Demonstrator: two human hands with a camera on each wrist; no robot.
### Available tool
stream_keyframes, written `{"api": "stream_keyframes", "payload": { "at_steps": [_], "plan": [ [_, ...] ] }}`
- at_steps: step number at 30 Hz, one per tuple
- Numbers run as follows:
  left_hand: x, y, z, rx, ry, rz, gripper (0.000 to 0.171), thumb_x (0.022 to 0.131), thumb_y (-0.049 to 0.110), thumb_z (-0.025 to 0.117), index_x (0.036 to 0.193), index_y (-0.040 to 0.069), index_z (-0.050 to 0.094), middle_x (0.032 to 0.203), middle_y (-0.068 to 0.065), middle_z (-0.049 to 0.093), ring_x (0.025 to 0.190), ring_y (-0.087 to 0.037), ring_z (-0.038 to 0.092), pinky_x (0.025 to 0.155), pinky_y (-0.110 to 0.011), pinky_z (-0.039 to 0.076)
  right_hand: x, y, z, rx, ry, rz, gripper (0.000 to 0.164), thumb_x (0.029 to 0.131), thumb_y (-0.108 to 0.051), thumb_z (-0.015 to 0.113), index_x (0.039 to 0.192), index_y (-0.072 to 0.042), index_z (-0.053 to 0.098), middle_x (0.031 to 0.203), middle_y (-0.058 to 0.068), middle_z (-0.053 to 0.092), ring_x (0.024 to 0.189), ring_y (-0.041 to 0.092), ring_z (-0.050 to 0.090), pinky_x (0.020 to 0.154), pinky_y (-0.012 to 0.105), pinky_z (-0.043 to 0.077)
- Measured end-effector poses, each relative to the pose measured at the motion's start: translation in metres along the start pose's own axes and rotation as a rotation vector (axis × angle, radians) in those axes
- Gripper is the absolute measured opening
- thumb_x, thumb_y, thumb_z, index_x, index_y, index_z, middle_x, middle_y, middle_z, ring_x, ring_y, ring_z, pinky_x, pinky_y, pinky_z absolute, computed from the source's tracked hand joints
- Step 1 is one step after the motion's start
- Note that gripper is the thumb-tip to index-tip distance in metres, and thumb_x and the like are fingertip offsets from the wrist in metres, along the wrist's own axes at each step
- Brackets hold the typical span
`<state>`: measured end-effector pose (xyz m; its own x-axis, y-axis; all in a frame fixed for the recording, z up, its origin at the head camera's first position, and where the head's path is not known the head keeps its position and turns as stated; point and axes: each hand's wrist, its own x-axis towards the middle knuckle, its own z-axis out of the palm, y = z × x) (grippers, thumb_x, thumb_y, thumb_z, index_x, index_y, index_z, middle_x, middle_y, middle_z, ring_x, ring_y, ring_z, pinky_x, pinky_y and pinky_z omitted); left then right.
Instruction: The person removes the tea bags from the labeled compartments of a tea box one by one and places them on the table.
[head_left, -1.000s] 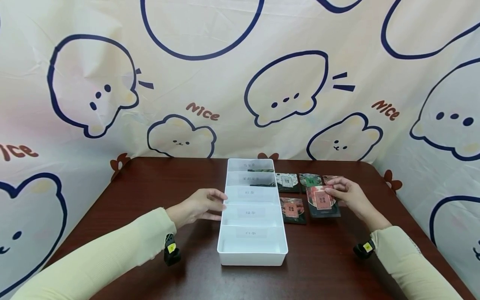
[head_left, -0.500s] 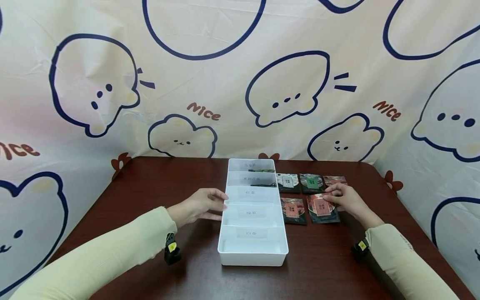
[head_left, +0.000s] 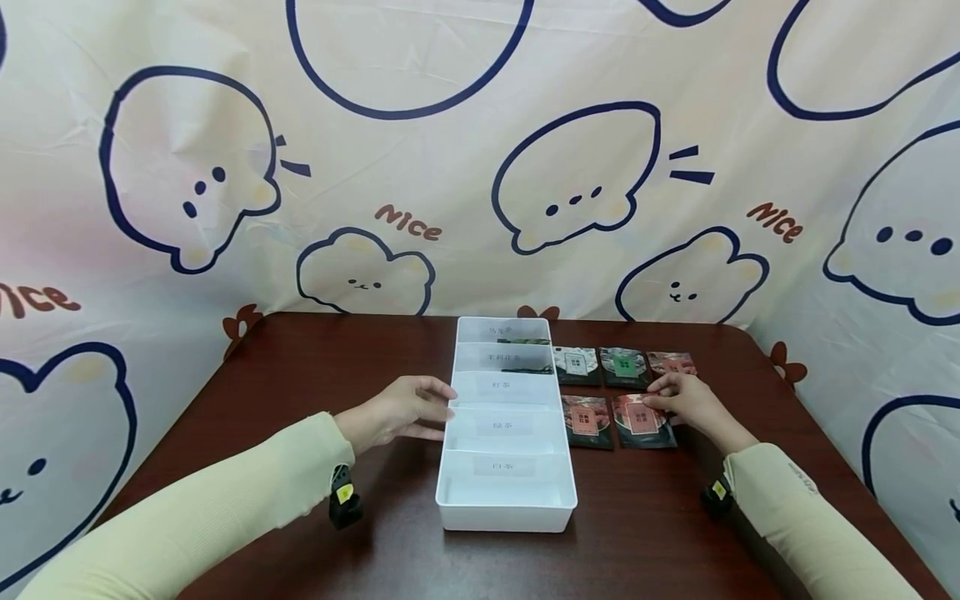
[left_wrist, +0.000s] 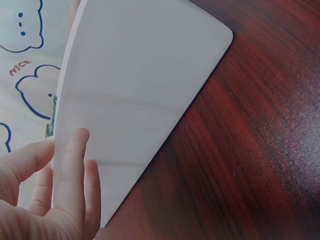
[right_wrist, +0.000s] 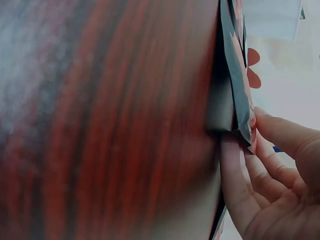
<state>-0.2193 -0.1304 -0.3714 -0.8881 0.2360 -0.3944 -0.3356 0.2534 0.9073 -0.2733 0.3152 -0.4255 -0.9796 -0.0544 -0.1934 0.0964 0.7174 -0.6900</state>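
My left hand [head_left: 401,412] rests against the left side of a long white divided box [head_left: 504,518], its fingers extended along the rim and outer wall. In the left wrist view that outer wall [left_wrist: 125,90] fills much of the picture. My right hand [head_left: 693,408] pinches the right edge of a red and dark tea packet [head_left: 643,419], low at the table. The right wrist view shows the thumb on the face of the packet [right_wrist: 240,85] and a finger under its edge. A similar red tea packet [head_left: 587,421] lies between it and the box.
Behind the pinched packet lie a white-labelled packet [head_left: 576,365], a green-labelled packet [head_left: 624,366] and a reddish packet [head_left: 672,363]. Dark green packets stand in the two far compartments of the box. A cartoon-print cloth [head_left: 465,167] hangs beyond the brown table [head_left: 330,358].
My right hand has moved down and slightly left with the red tea packet, bringing it close to the table beside the other red one. My left hand has stayed at the box.
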Motion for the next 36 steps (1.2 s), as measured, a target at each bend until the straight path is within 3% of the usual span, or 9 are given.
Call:
{"api": "stream_keyframes", "payload": {
  "at_steps": [9,36],
  "plan": [
    [-0.0002,0.0004,0.0003,0.006,-0.001,0.007,0.038,0.086,-0.002,0.068,0.122,-0.002,0.057,0.108,-0.018,0.06,0.088,-0.024,0.067,0.077,-0.044,0.06,0.0006,-0.0016,0.0006,-0.037,0.011,0.015,0.036,0.088,-0.028,0.072,0.107,0.001,0.062,0.1,0.018,0.064,0.082,0.02,0.063,0.067,0.038,0.061],
    [-0.0005,-0.0002,0.0012,0.004,0.009,-0.004,0.037,0.086,-0.003,0.068,0.122,-0.001,0.057,0.108,-0.017,0.059,0.088,-0.024,0.067,0.078,-0.045,0.06,0.0021,-0.0026,0.0037,-0.069,0.027,0.014,0.033,0.085,-0.019,0.075,0.106,0.002,0.062,0.102,0.019,0.064,0.08,0.019,0.063,0.064,0.035,0.061]
  ]
}}
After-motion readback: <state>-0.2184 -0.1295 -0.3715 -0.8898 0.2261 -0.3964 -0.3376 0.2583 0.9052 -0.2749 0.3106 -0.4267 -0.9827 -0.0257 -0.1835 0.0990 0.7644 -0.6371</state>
